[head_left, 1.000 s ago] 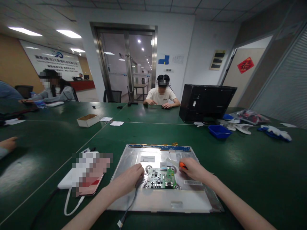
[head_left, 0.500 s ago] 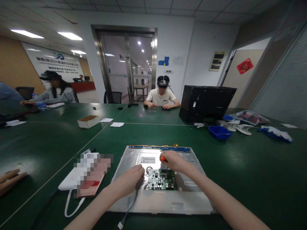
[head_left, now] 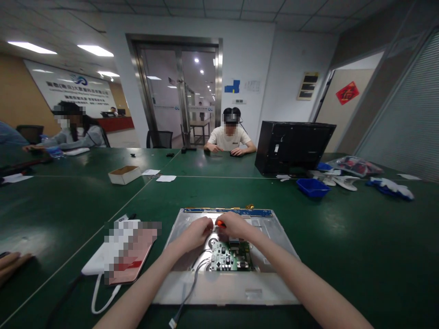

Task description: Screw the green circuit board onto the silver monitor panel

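A flat metal panel [head_left: 274, 290] lies on the green table, with a green circuit board [head_left: 228, 257] at its middle and a blue strip along its far edge. My right hand [head_left: 233, 225] is closed round an orange-handled tool [head_left: 220, 224] above the panel, just beyond the board. Close by on its left, my left hand [head_left: 200, 230] has its fingers pressed together; what they hold, if anything, is hidden. A dark cable [head_left: 195, 283] runs from beside the board over the panel's near edge and ends in a white connector [head_left: 172, 323].
Left of the panel lie a pink phone [head_left: 137, 260] and a white power bank [head_left: 98, 260] with a cable. Farther off are an open box [head_left: 125, 175], a blue tray [head_left: 313, 188] and a black monitor [head_left: 295, 146]. Another person's hand [head_left: 13, 265] rests at far left.
My right hand has moved left with the orange-handled tool. My left hand has moved away from me to meet it, uncovering the cable beside the board.
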Motion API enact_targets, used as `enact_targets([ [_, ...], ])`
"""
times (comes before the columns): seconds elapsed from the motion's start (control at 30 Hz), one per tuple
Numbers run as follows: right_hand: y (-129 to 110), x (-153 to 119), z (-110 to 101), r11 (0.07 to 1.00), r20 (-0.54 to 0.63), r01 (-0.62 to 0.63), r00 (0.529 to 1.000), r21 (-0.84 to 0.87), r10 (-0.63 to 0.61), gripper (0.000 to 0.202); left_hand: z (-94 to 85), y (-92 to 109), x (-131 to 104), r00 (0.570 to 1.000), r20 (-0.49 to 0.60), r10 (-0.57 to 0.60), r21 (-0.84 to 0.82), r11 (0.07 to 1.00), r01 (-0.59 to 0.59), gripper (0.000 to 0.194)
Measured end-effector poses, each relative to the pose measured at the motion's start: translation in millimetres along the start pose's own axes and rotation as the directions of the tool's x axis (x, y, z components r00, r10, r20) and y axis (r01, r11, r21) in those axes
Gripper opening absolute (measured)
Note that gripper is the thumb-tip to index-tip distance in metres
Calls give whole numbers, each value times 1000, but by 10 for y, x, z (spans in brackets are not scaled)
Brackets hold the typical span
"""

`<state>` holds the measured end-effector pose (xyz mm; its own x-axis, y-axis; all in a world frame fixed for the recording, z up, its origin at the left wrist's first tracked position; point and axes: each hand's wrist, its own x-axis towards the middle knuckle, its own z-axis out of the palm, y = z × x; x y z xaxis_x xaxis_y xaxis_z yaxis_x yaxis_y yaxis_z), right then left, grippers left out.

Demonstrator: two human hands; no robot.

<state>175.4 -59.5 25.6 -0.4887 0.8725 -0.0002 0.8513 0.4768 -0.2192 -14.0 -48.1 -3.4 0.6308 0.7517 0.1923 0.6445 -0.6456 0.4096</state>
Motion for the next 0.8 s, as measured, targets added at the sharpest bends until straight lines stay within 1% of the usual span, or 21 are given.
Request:
enact_targets([
  [0.1,94,-288,-88,999,-26,-4,1000,37,5,20,-41,-14,10,1000,4,29,-29,999,-29,12],
  [0.23,232,-814,-189,997,-51,-22,998,76,26,27,-110,-11,-8,999,-3,32,-58,998,-32,13],
  [0.3,273,-1058,-195,996,-38,2,999,94,1,33,-114,-13,-26,999,-22,34,-78,996,-35,12],
  [0.33,278,-1159,-182,996,-27,12,1000,87,-10,36,-109,-17,-37,999,-31,39,-89,995,-42,12],
  [0.4,256,-1302,-125,999,-14,42,999,-9,-42,45,-93,-30,-61,998,-37,54,-110,992,-58,14],
  [0.43,234,-1345,-85,995,-2,70,998,-77,-70,50,-86,-36,-74,997,-38,64,-118,991,-68,16],
  [0.5,185,-1382,5,965,9,151,988,-215,-153,52,-81,-44,-97,995,-42,86,-119,989,-90,21],
  [0.57,161,-1382,89,915,8,228,971,-333,-239,48,-90,-41,-115,994,-46,96,-113,988,-101,21],
  [0.63,180,-1372,154,870,2,293,948,-397,-319,40,-108,-27,-127,994,-48,94,-111,989,-99,20],
  [0.7,231,-1366,195,860,-31,324,931,-394,-365,38,-128,-9,-135,995,-47,86,-117,989,-91,20],
  [0.73,259,-1364,206,872,-59,321,928,-370,-367,39,-137,0,-138,996,-46,81,-121,989,-86,20],
  [0.8,297,-1355,212,913,-114,288,936,-291,-332,42,-153,13,-142,997,-37,70,-129,989,-74,19],
])
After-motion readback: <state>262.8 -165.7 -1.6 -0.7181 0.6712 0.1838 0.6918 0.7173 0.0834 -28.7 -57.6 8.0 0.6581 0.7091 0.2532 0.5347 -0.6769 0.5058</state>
